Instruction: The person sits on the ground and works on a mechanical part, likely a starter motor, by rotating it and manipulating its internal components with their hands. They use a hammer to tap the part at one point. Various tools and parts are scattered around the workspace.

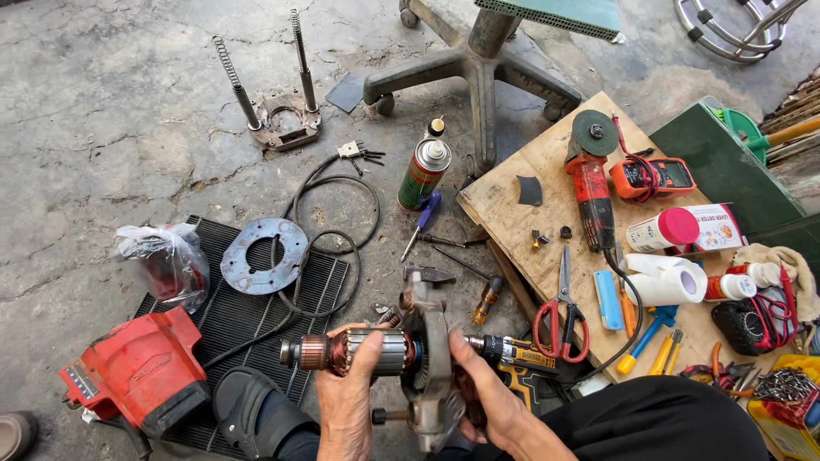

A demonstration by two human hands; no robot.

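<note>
Bottom centre: left hand [346, 410] is gripping the motor armature [359, 352], right hand [495, 405] is clasping its metal end housing [431, 367]; red casing [137, 371] already off, lower left.

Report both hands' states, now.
Left hand: closed on the copper-wound motor armature.
Right hand: gripping the grey metal end housing.

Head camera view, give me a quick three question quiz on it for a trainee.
1. True or false: the left hand grips the motor armature.
2. What lies nearest the red-handled scissors: A the spray can, B the blue box cutter, C the round metal plate?
3. What does the right hand support?

Key: 1 true. 2 B. 3 the grey metal housing on the armature.
</note>
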